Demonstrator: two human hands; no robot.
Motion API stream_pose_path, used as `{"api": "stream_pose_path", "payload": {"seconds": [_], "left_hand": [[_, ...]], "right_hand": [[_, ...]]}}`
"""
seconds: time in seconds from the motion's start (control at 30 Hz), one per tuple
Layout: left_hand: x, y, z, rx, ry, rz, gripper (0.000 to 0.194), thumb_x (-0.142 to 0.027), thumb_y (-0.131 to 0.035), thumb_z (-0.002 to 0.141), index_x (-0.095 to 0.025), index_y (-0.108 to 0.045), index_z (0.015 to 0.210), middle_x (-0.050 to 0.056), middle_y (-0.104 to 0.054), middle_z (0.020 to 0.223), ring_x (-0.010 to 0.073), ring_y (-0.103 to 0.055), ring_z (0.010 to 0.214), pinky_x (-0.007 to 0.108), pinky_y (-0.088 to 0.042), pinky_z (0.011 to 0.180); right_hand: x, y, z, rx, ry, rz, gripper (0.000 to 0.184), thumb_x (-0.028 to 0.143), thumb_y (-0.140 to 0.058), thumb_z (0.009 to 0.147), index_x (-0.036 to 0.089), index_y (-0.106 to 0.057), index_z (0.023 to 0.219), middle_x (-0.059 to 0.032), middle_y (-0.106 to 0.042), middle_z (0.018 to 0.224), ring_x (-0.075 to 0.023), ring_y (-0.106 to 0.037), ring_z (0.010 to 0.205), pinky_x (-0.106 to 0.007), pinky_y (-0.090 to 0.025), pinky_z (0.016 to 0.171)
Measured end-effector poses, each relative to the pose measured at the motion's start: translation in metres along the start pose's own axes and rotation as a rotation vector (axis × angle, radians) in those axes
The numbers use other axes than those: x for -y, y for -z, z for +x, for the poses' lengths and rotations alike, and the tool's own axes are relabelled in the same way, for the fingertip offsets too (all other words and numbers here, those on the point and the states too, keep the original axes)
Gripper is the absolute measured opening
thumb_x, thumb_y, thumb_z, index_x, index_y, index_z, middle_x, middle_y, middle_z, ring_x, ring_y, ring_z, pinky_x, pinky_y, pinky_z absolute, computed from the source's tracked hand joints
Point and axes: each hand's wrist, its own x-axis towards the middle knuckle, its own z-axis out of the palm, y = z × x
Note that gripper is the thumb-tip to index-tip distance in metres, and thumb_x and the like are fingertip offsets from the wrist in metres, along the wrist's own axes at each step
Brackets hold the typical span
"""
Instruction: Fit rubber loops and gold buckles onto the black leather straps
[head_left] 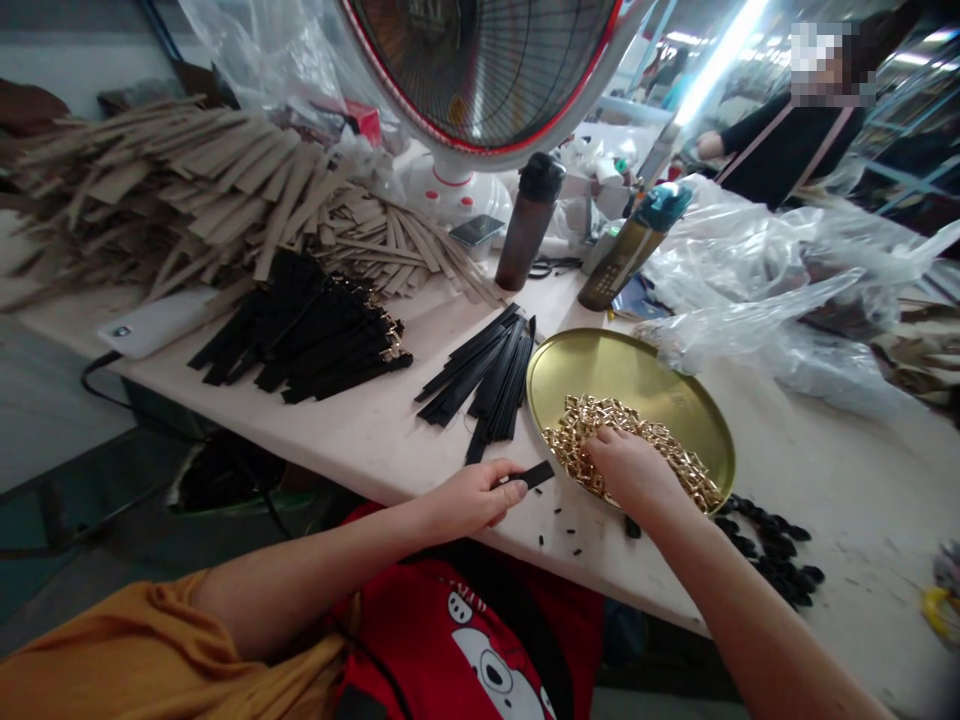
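Between the thumb and fingers of my left hand (487,497) is a short black strap (538,474), its free end pointing right over the table edge. My right hand (619,455) reaches into a heap of small gold metal buckles (679,465) on a round gold tray (694,400). Its fingertips are down among the buckles, so what they grip is hidden. Loose black straps (491,375) lie fanned out left of the tray. Farther left is a pile of black straps (300,330) with gold hardware at their right ends.
A large fan (487,70) stands at the back, with two bottles (529,220) beside it. Beige strips (180,190) are heaped at left near a white power bank-like device (154,322). Black round pieces (780,545) lie right of the tray. Plastic bags (780,300) cover the back right; a person (795,140) stands beyond.
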Motion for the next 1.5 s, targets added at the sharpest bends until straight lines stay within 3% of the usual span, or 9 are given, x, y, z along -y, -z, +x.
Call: {"api": "stream_pose_path", "payload": {"seconds": [0.1,0.23,0.33,0.43,0.67,0.97,1.2,1.37,1.5], "left_hand": [[-0.002,0.0,-0.003,-0.011,0.003,-0.023,0.032,-0.043,-0.042,0.082,-0.014,-0.048,0.093,-0.009,-0.034,0.05,0.0048,-0.028,0.042,0.017,-0.021,0.039],[-0.003,-0.003,-0.001,-0.064,-0.051,-0.023,0.024,-0.037,-0.04,0.082,-0.014,-0.047,0.081,-0.008,-0.035,0.048,0.0046,-0.03,0.042,0.016,-0.023,0.041],[-0.003,-0.007,0.003,-0.149,-0.104,0.002,0.02,-0.032,-0.038,0.083,-0.015,-0.047,0.083,-0.008,-0.038,0.049,0.0049,-0.033,0.043,0.017,-0.027,0.045],[-0.003,-0.01,0.001,-0.166,-0.14,0.087,0.021,-0.033,-0.038,0.083,-0.015,-0.048,0.085,-0.007,-0.04,0.051,0.0051,-0.035,0.044,0.017,-0.029,0.047],[-0.002,-0.009,-0.009,-0.131,-0.162,0.257,0.024,-0.035,-0.039,0.083,-0.014,-0.052,0.081,-0.005,-0.045,0.056,0.0066,-0.04,0.051,0.018,-0.031,0.05],[-0.009,-0.016,0.003,-0.163,-0.013,0.171,0.021,-0.032,-0.049,0.073,-0.013,-0.052,0.082,-0.006,-0.044,0.054,0.0053,-0.036,0.045,0.017,-0.029,0.044],[-0.009,-0.005,0.006,-0.024,-0.018,0.351,0.025,-0.037,-0.05,0.074,-0.013,-0.053,0.077,-0.004,-0.046,0.057,0.0067,-0.04,0.049,0.017,-0.029,0.044],[-0.005,-0.005,0.007,-0.043,-0.046,0.299,0.029,-0.037,-0.031,0.086,-0.015,-0.049,0.083,-0.004,-0.049,0.058,0.0061,-0.038,0.045,0.018,-0.031,0.046],[0.0,-0.007,0.0,-0.084,-0.109,0.504,0.027,-0.033,-0.033,0.086,-0.015,-0.052,0.08,-0.002,-0.055,0.064,0.0092,-0.049,0.059,0.019,-0.036,0.056]], "right_hand": [[-0.003,0.002,-0.006,-0.149,-0.123,0.255,0.01,0.011,-0.051,0.073,0.016,-0.058,0.069,-0.0082,-0.059,0.075,-0.0199,-0.055,0.07,-0.031,-0.037,0.064],[0.019,0.006,-0.022,-0.36,-0.464,1.195,0.013,0.03,-0.061,0.071,0.019,-0.055,0.074,-0.0007,-0.059,0.067,-0.0144,-0.055,0.061,-0.029,-0.044,0.062],[0.057,0.008,-0.033,-0.356,-0.562,1.891,0.023,0.031,-0.071,0.063,0.019,-0.055,0.073,0.0015,-0.062,0.074,-0.0103,-0.057,0.063,-0.027,-0.049,0.066],[0.092,0.005,-0.04,-0.316,-0.628,2.177,0.026,0.028,-0.077,0.057,0.019,-0.057,0.071,0.0027,-0.063,0.073,-0.0076,-0.057,0.06,-0.022,-0.051,0.064],[0.103,-0.004,-0.049,-0.369,-0.664,2.233,0.023,0.028,-0.077,0.058,0.019,-0.058,0.068,0.0039,-0.061,0.068,-0.006,-0.054,0.056,-0.017,-0.048,0.057],[0.114,-0.01,-0.053,-0.285,-0.558,1.98,0.026,0.042,-0.069,0.065,0.017,-0.06,0.067,0.0026,-0.054,0.058,-0.01,-0.048,0.056,-0.022,-0.04,0.056],[0.103,-0.009,-0.053,-0.308,-0.425,1.852,0.038,0.032,-0.074,0.061,0.022,-0.059,0.094,0.0031,-0.061,0.069,-0.0114,-0.054,0.063,-0.024,-0.041,0.06],[0.098,-0.014,-0.05,-0.405,-0.641,1.971,0.032,0.031,-0.073,0.063,0.022,-0.064,0.092,0.003,-0.061,0.069,-0.0088,-0.054,0.059,-0.024,-0.046,0.061],[0.103,-0.016,-0.046,-0.431,-0.77,2.285,0.029,0.03,-0.076,0.058,0.024,-0.066,0.084,0.0042,-0.063,0.073,-0.005,-0.055,0.055,-0.018,-0.05,0.057]]}}
